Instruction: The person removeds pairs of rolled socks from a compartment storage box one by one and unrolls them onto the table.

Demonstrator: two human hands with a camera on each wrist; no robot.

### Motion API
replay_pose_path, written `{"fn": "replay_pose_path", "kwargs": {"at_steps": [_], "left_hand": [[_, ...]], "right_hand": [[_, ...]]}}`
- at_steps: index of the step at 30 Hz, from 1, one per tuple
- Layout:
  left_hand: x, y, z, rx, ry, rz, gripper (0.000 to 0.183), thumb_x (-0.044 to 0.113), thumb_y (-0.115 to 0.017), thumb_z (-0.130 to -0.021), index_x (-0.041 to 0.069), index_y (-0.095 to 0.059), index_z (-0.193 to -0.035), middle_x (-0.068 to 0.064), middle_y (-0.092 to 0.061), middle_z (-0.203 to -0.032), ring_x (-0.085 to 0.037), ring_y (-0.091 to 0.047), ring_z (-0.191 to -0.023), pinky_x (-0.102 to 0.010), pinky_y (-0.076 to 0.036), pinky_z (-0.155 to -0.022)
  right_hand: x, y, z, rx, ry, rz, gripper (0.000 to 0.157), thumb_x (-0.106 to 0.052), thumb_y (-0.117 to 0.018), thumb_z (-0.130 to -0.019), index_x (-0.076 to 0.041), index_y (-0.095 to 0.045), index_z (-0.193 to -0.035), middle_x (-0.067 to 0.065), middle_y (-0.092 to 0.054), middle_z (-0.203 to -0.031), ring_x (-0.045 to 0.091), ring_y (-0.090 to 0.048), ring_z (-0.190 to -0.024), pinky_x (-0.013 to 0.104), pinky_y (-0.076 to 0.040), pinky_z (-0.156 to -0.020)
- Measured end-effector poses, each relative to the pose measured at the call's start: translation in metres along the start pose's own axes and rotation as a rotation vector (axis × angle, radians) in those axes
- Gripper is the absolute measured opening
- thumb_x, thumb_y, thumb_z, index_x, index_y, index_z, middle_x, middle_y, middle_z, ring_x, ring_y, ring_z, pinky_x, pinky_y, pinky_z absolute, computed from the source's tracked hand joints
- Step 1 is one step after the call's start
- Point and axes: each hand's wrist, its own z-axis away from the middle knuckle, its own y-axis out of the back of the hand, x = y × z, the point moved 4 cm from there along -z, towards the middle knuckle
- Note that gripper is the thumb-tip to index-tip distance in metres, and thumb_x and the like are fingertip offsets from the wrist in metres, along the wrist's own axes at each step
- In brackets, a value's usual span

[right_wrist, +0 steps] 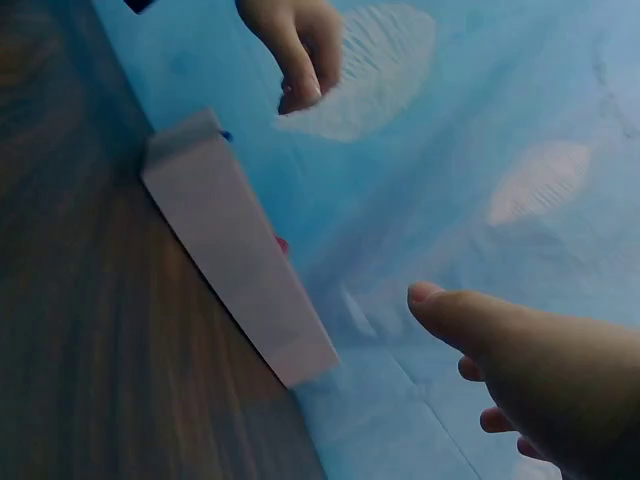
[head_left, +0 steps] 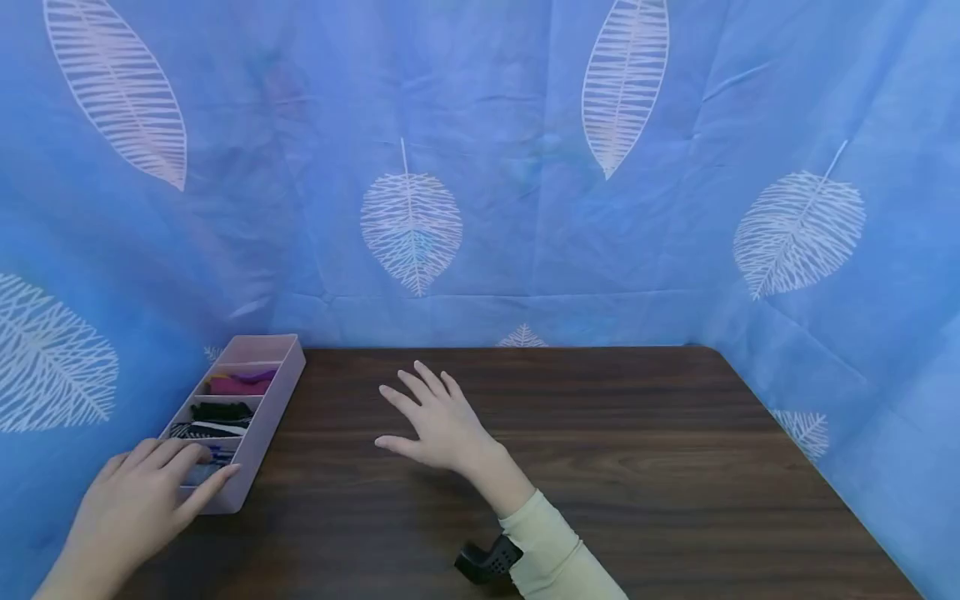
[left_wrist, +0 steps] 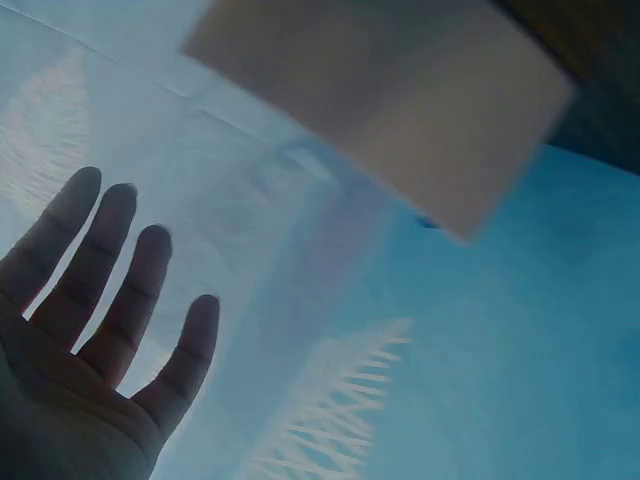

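Note:
A long pale pink divided box [head_left: 272,425] stands at the table's left edge. My left hand [head_left: 142,500] is over its near end, thumb and fingers apart, with nothing seen between them. Beneath those fingers, the near compartment holds small blue and grey items [head_left: 219,455], partly hidden. In the left wrist view, the fingers of the left hand [left_wrist: 100,300] are spread, and the box [left_wrist: 400,110] appears blurred above. My right hand [head_left: 446,429] hovers over the middle of the table, fingers spread and empty. The right wrist view shows its thumb pointing toward the box [right_wrist: 240,250].
Other compartments hold dark folded items [head_left: 221,412], a black-and-white striped piece [head_left: 210,429] and crimson and purple items [head_left: 238,385]. The dark wooden table [head_left: 600,450] extends right. A blue cloth with white leaf prints [head_left: 510,225] hangs behind and at both sides.

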Motion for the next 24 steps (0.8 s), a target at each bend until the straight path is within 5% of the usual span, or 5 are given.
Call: {"fn": "replay_pose_path", "kwargs": {"at_steps": [4, 12, 19, 24], "left_hand": [[-0.014, -0.008, 0.009, -0.059, 0.088, -0.01, 0.041, 0.047, -0.08, -0.07, 0.009, -0.069, -0.08, -0.012, -0.065, -0.081, -0.034, -0.054, -0.08, -0.058, -0.045, -0.07], [-0.032, -0.023, 0.023, -0.145, 0.177, 0.006, 0.045, 0.057, -0.074, -0.076, 0.013, -0.066, -0.073, -0.004, -0.057, -0.073, -0.03, -0.049, -0.074, -0.054, -0.042, -0.065], [-0.033, -0.037, 0.031, -0.262, 0.231, 0.04, 0.046, 0.06, -0.07, -0.079, 0.015, -0.064, -0.074, -0.003, -0.055, -0.077, -0.027, -0.046, -0.077, -0.049, -0.04, -0.067], [-0.033, -0.039, 0.032, -0.269, 0.261, 0.061, 0.046, 0.059, -0.071, -0.079, 0.014, -0.064, -0.075, -0.005, -0.055, -0.078, -0.027, -0.045, -0.077, -0.048, -0.04, -0.066]], "right_hand": [[-0.019, -0.004, -0.01, 0.015, 0.065, 0.035, 0.069, -0.07, -0.037, -0.094, -0.035, -0.029, -0.153, -0.002, -0.029, -0.161, 0.022, -0.013, -0.153, 0.051, -0.023, -0.12], [-0.05, -0.014, -0.026, 0.026, 0.158, 0.052, 0.068, -0.07, -0.037, -0.093, -0.035, -0.032, -0.151, -0.005, -0.033, -0.158, 0.019, -0.018, -0.152, 0.049, -0.026, -0.119], [-0.068, -0.025, -0.037, 0.012, 0.206, 0.069, 0.067, -0.07, -0.035, -0.094, -0.035, -0.035, -0.15, -0.005, -0.036, -0.157, 0.018, -0.022, -0.151, 0.046, -0.028, -0.119], [-0.081, -0.031, -0.046, 0.0, 0.241, 0.066, 0.065, -0.069, -0.036, -0.094, -0.035, -0.036, -0.15, -0.005, -0.037, -0.156, 0.018, -0.024, -0.15, 0.044, -0.029, -0.118]]}}
